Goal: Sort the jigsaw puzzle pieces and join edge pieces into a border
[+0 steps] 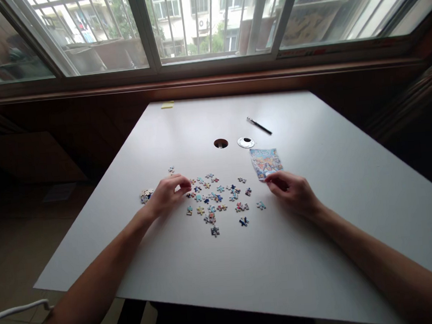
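Note:
Loose jigsaw pieces (221, 188) in blue, yellow, red and dark tones lie scattered over the middle of the white table. At their left edge is my left hand (169, 194), fingers curled with thumb and fingertips close together; whether a piece is between them is too small to tell. A small heap of jigsaw pieces (146, 195) sits left of that wrist, partly hidden by it. My right hand (293, 191) pinches the lower edge of a colourful picture sheet (266, 162), which lies on the table right of the pieces.
Behind the pieces, the white table (183, 129) has a round cable hole (221, 143), with its loose silver cover (245, 142) beside it. A black pen (260, 126) lies farther back. A yellow sticky note (167, 105) is at the far edge, below the window.

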